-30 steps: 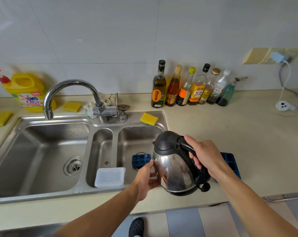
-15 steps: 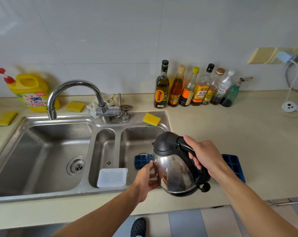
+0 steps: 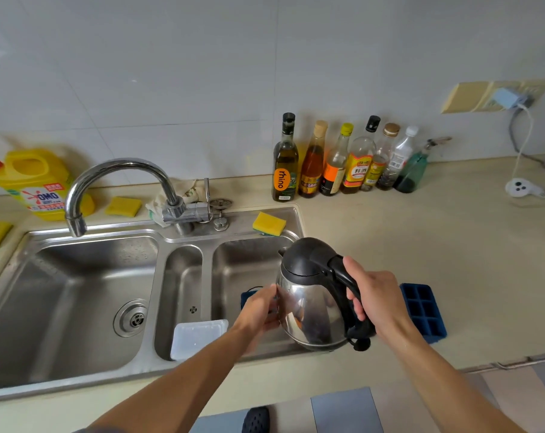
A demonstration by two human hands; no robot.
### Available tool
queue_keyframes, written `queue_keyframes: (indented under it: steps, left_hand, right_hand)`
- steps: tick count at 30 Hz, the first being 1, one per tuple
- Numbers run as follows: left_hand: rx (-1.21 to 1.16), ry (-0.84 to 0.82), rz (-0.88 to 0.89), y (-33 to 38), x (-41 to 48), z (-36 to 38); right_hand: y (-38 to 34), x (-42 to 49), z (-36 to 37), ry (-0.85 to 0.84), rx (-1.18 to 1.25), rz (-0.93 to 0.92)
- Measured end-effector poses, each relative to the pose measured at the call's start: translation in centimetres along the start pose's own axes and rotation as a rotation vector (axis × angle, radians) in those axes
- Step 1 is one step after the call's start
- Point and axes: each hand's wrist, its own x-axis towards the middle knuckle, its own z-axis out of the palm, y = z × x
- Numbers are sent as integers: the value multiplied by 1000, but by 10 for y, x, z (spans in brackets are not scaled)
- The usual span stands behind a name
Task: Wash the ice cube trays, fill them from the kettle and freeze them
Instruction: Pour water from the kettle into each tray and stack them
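Kettle point(image 3: 311, 303) poised over the sink point(image 3: 115, 232) edge: the right hand point(image 3: 379, 303) grips its black handle, bearing the weight, while the left hand point(image 3: 258, 310) lays loose fingers against the steel side, apparently steadying it to pour. One blue ice cube tray point(image 3: 424, 310) waits on the counter just beside the right hand. A second tray point(image 3: 247, 300) lies in the right basin.

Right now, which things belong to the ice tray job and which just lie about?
Job: kettle, blue ice cube tray on counter, second blue tray in right sink basin, faucet.
Lying about: yellow sponge, OMO detergent jug, rhino olive oil bottle.
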Motion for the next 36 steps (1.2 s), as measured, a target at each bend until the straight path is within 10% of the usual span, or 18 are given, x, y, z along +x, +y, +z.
queue_keyframes:
  steps: [6, 12, 36]
  left_hand:
    - [301, 188, 387, 37, 23, 15]
    - [452, -26, 535, 71, 48, 46]
    - [986, -54, 565, 136, 189, 94]
  right_hand:
    - [12, 21, -9, 140, 86, -21]
    - [10, 62, -24, 227, 184, 19]
    - [-1, 175, -39, 314, 126, 44]
